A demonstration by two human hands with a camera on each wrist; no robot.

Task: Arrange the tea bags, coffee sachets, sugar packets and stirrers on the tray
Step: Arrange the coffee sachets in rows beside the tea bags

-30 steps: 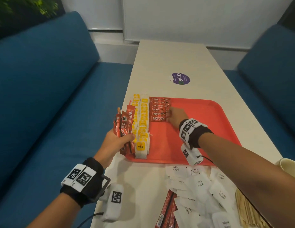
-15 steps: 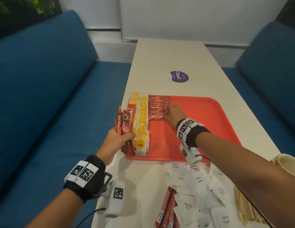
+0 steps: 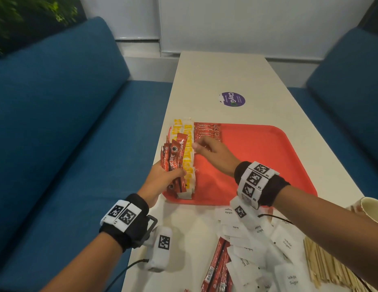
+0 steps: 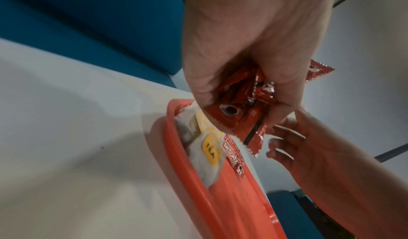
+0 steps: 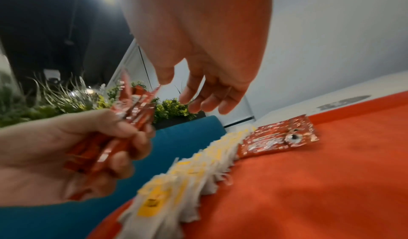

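Red foil coffee sachets [image 3: 174,160] stand fanned in the left hand [image 3: 162,180], whose fingers and thumb are curled round their lower half; the tops stick up and lean away from the person. In the left wrist view the same bunch [image 4: 240,106] is pinched between thumb and fingers, with the bottom ends poking out below the grip. That hand hangs over the near left corner of the tray [image 3: 268,165], its forearm coming in from the lower left.

Just right of the grip, the right hand [image 3: 213,154] reaches across the tray toward the bunch, palm down, fingers loosely spread and slightly bent. It holds nothing, and its fingertips [image 5: 198,105] hover close to the sachet tops without clearly touching them. The right forearm crosses the tray's near edge from the lower right.

Directly under and beyond the left hand, a long row of tea bags [image 3: 188,157] with yellow tags lies along the tray's left side. Beyond the right hand's fingers, a short stack of coffee sachets [image 3: 207,131] lies flat beside that row at the far left corner.

Nearer the person than both hands, on the table [image 3: 215,70], lie loose sugar packets [image 3: 257,245], more coffee sachets [image 3: 217,268] and a bundle of wooden stirrers [image 3: 323,264]. A paper cup [image 3: 371,209] stands at the right edge.
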